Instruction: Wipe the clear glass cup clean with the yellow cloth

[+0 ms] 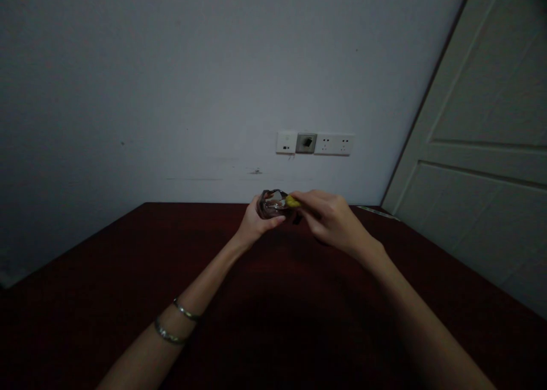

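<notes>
My left hand (254, 223) is wrapped round a small clear glass (270, 203), holding it tilted above the dark red table (128, 276). My right hand (329, 219) pinches a small yellow piece (292, 201), perhaps a cloth or sponge, at the rim of the glass. Both hands meet near the far edge of the table, close to the wall. Two thin bangles (177, 324) sit on my left forearm.
A pale wall rises behind the table, with a row of sockets and a switch (315, 143). A light panelled door (482, 167) stands at the right. A thin flat object (378, 211) lies at the table's far right edge.
</notes>
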